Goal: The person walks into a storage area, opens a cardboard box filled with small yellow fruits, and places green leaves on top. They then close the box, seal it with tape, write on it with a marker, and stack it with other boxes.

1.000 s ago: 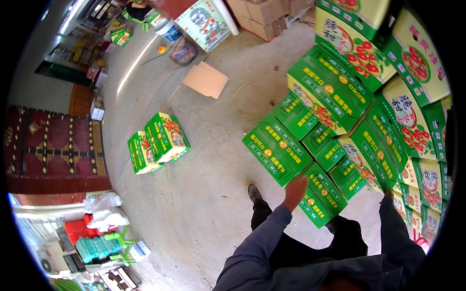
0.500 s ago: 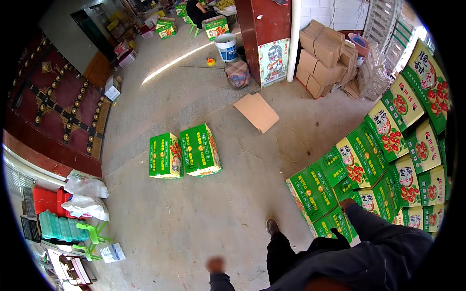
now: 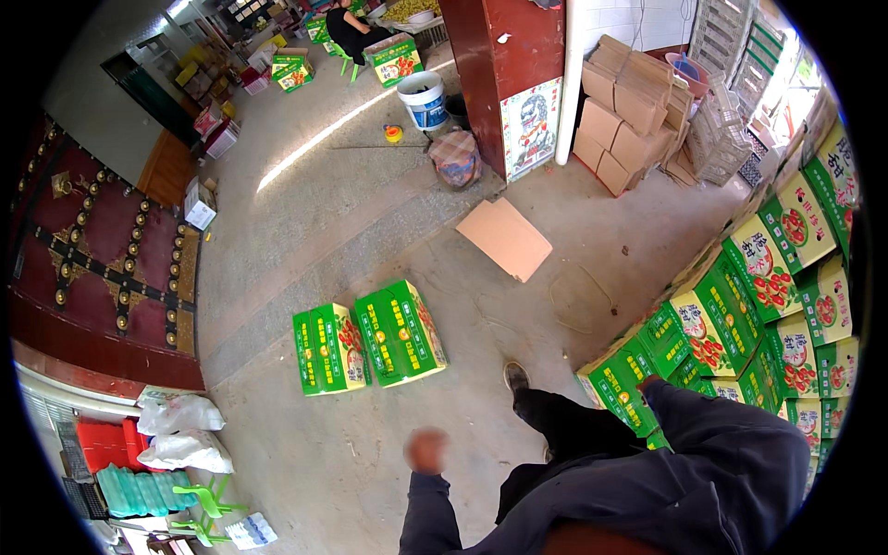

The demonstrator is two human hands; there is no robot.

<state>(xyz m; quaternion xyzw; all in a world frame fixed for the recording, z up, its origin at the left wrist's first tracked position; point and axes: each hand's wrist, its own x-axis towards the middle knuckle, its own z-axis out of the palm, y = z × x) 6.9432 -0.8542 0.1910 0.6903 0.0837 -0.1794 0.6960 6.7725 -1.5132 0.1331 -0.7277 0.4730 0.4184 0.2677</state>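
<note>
My left hand (image 3: pixel 427 450) hangs over the bare concrete floor, apart from any box. It is smeared by motion, so its fingers cannot be read. Only a sliver of my right hand (image 3: pixel 649 383) shows past the dark sleeve, in front of the stacked green boxes; its fingers are hidden, and I cannot tell whether it touches them. Two closed green and cream cartons with tomato pictures stand side by side on the floor ahead: a left carton (image 3: pixel 329 348) and a right carton (image 3: pixel 399 333). Along my right side rises a stack of similar cartons (image 3: pixel 731 310).
A flat cardboard sheet (image 3: pixel 505 239) lies beyond the cartons, near a loose strap (image 3: pixel 592 324). Folded cardboard (image 3: pixel 624 120) is piled by the red pillar (image 3: pixel 504 83). A white bucket (image 3: pixel 423 100) stands farther back, where a person (image 3: pixel 350 32) sits. White sacks (image 3: pixel 190 449) and green stools (image 3: pixel 208 499) are at left.
I have stepped forward, and the two floor cartons now appear nearer. My left hand has come up in view, while my right hand has moved along the stack and shows less.
</note>
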